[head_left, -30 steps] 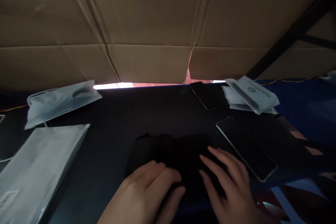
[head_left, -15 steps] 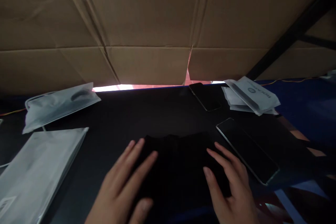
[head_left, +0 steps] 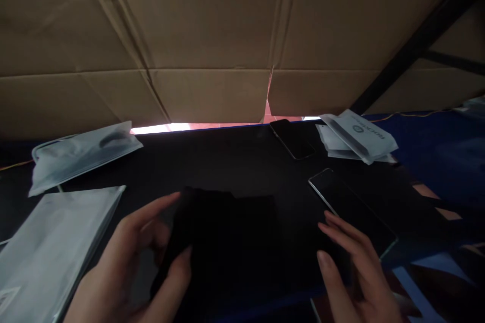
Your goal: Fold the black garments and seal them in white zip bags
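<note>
A piece of black fabric [head_left: 227,242], probably folded cloth, lies on the dark table between my hands. Its outline is hard to make out against the surface. My left hand [head_left: 136,257] pinches its left edge, thumb on top and fingers curled behind, the edge slightly raised. On the right, my right hand [head_left: 356,267] is open with fingers apart, beside the fabric and holding nothing. Its fingertips overlap the near side of a smartphone [head_left: 352,207] that lies dark-screened on the table.
A second phone [head_left: 291,139] lies farther back. Printed white pouches [head_left: 364,136] are stacked at the right rear. Frosted zip bags [head_left: 91,154] lie on the left, one near me [head_left: 56,247]. Cardboard [head_left: 212,25] walls the back, and a dark metal bar [head_left: 409,55] slants at right.
My left hand has moved left and gone from lying flat on the fabric to gripping its left edge, shifting the fabric left. My right hand has moved right, off the fabric.
</note>
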`<state>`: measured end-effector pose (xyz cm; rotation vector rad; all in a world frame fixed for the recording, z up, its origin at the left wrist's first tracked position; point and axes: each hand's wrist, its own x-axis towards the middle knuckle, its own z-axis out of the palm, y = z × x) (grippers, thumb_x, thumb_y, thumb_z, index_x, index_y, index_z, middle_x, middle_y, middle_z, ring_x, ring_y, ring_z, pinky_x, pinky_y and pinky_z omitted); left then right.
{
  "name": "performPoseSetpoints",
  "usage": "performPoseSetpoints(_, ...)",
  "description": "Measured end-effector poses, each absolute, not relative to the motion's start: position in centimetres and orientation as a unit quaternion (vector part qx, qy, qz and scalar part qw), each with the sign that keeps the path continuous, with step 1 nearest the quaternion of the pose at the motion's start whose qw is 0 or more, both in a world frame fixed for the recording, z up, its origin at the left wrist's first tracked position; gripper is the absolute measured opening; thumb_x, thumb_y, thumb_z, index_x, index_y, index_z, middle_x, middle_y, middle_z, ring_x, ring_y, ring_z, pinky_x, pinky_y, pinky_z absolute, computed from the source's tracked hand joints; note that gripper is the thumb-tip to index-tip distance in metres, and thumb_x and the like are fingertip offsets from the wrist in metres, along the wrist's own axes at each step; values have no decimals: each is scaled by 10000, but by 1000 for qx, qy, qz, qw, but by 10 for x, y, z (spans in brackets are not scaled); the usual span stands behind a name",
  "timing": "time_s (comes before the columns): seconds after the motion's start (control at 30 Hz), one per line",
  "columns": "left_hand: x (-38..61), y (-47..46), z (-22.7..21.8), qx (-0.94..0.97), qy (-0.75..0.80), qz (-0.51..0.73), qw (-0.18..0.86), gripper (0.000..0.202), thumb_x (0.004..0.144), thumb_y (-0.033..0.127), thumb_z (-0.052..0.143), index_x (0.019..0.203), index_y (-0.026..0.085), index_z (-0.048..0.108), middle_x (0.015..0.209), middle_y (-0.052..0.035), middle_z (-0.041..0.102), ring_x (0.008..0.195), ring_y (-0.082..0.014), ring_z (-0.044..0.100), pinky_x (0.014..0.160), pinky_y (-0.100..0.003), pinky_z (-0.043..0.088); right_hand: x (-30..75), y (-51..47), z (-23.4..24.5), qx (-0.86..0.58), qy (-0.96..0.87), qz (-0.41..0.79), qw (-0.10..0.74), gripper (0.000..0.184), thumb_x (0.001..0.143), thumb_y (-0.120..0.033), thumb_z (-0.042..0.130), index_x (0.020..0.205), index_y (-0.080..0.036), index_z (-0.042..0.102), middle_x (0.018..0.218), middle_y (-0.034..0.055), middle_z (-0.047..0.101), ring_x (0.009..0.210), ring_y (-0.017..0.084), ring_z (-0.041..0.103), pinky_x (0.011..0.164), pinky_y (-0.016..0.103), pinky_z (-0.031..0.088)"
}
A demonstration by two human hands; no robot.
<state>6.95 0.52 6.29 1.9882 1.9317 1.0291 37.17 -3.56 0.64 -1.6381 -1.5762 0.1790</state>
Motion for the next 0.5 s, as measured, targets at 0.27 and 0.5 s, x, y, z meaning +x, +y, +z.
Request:
performPoseSetpoints(0.27, 133, 9, 58, 859, 431, 274, 45, 509, 1033, 561, 648, 1453, 274, 640, 1242, -73, 802, 1100, -241, 782, 844, -323, 690, 359, -30, 10, -605, -662, 62, 437, 291, 1094, -349, 615, 1371, -306, 694, 1447, 72, 693, 1275, 270, 726, 895, 377, 684)
performPoseSetpoints(0.5, 120, 4, 5, 880, 434, 145, -126, 824, 1098, 626, 428, 1718, 103, 281, 1749, -149, 446, 1612, -403, 408, 1151, -541, 558, 363, -35, 16, -601, -662, 1, 449, 208, 1088, -286, 606, 1227, -283, 760, 1274, 62, 777, 1142, 259, 791, 886, 382, 684)
